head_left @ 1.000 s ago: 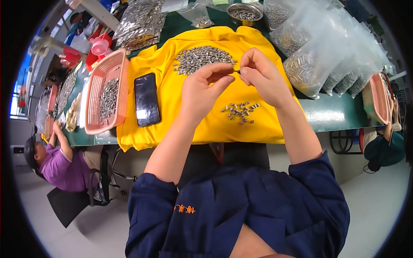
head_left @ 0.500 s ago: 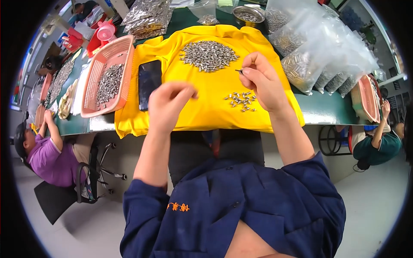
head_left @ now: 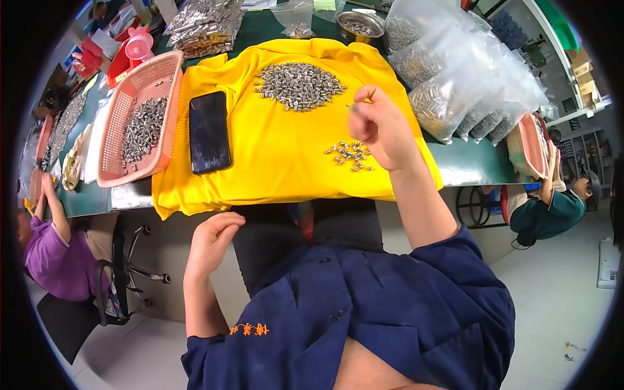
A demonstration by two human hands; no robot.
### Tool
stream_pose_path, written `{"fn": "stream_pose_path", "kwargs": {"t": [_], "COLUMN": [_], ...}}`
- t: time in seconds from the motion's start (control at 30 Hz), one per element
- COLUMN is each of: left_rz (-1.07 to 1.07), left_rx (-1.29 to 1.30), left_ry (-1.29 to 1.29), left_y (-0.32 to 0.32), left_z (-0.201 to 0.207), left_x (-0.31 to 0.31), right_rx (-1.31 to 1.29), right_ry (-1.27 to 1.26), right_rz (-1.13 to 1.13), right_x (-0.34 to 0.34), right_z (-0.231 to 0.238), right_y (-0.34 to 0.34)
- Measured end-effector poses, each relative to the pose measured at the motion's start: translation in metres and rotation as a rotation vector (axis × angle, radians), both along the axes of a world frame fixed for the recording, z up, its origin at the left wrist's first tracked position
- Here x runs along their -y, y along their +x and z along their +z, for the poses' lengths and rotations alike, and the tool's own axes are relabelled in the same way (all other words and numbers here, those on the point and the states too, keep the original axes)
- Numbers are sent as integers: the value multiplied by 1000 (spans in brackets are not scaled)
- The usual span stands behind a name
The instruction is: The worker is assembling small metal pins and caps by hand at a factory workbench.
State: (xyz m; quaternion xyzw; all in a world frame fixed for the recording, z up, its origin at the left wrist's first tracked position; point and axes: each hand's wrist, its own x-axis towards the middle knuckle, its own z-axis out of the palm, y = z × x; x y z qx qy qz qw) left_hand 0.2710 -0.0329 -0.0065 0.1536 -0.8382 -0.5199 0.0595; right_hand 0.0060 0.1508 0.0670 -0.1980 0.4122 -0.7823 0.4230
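My right hand (head_left: 385, 129) is raised over the right side of a yellow cloth (head_left: 260, 175), thumb and fingers pinched together. A thin dark metal piece (head_left: 350, 105) sticks out slightly from them; its kind is too small and blurred to tell. Below that hand lies a small loose group of silvery metal parts (head_left: 351, 156). A larger pile of similar small cylindrical parts (head_left: 299, 86) sits farther back on the cloth. My left hand (head_left: 214, 242) is just off the cloth's front edge, above my lap, with its fingers pressed together. Whatever may be between them is hidden.
A black phone (head_left: 210, 133) lies on the cloth's left. Beside it stands a pink basket (head_left: 170, 107) holding metal parts. Bulging clear bags (head_left: 448, 97) crowd the right; a metal bowl (head_left: 359, 27) and flat bags (head_left: 201, 29) are behind. Two people sit nearby, one on each side.
My left hand has moved from over the cloth down and left to its front edge. The right hand stays raised, now turned so its held piece is mostly hidden. The whole view has shifted slightly.
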Motion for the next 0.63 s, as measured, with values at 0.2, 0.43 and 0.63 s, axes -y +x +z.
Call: {"fn": "stream_pose_path", "kwargs": {"t": [0.2,0.43,0.63], "left_rz": [-42,-106,-232], "left_rx": [-112,-231,-328], "left_ry": [366,-69,-417], "left_y": [-48,-105,-205], "left_z": [20,42,40], "left_x": [-18,-33,-14], "right_rx": [-611,-663,-619], "right_ry": [256,316,436], "right_rz": [-237,-244,-310], "right_x": [-2,-5,13], "right_z": [-4,-16,-34], "right_y": [11,-36,-94]}}
